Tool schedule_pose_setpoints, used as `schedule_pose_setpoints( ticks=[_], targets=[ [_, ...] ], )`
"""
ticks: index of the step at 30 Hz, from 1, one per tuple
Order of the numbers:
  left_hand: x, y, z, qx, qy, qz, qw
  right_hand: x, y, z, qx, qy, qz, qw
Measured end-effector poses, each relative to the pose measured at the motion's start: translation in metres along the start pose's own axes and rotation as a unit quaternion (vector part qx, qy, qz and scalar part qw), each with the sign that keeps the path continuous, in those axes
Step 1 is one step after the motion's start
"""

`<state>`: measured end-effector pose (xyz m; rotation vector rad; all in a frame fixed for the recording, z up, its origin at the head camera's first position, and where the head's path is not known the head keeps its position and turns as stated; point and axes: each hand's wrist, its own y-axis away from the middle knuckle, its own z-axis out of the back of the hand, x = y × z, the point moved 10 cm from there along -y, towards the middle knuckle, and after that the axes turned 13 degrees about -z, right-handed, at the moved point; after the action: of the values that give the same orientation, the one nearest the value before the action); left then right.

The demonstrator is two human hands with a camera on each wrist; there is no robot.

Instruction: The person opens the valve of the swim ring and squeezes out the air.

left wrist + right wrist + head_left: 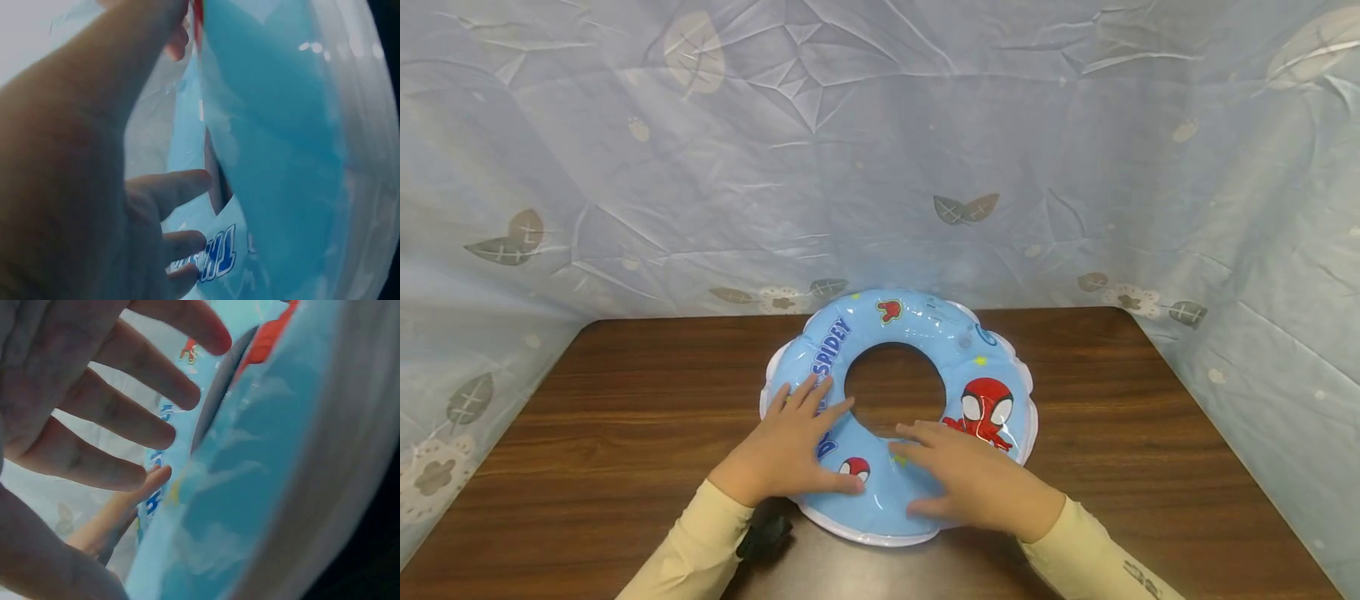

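A light blue inflatable swim ring [880, 508] with a white scalloped edge lies flat on the table, printed with blue "SPIDEY" lettering and red masked cartoon figures. My left hand [790, 446] is spread over its near left part, fingers across the lettering; whether it touches the ring I cannot tell. Over the near right part is my right hand [973, 479], slightly blurred. In the right wrist view the fingers [125, 419] are spread and straight, with a gap between them and the swim ring [244, 481]. Neither hand grips anything.
The brown wood-grain table [587, 433] extends to both sides of the ring. Pale blue-grey fabric [865, 167] with a leaf print hangs behind and beside it. A small black object [763, 535] is at the left wrist.
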<state>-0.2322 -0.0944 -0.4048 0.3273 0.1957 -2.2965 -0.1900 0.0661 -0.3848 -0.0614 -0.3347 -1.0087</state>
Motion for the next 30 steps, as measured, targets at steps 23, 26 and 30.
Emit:
schedule_pose_setpoints(
  ticks=[23, 26, 30],
  targets=[
    [0.003, -0.001, -0.021, 0.045, 0.005, 0.043, 0.9981, -0.013, -0.001, -0.021, 0.062, -0.007, -0.050, 0.997],
    [0.003, -0.002, -0.024, 0.047, 0.005, 0.045, 0.9978, -0.014, -0.002, -0.022, 0.064, -0.008, -0.051, 0.997],
    [0.003, -0.002, -0.026, 0.051, 0.002, 0.048, 0.9975, -0.014, -0.002, -0.023, 0.067, -0.010, -0.053, 0.996]
  ],
)
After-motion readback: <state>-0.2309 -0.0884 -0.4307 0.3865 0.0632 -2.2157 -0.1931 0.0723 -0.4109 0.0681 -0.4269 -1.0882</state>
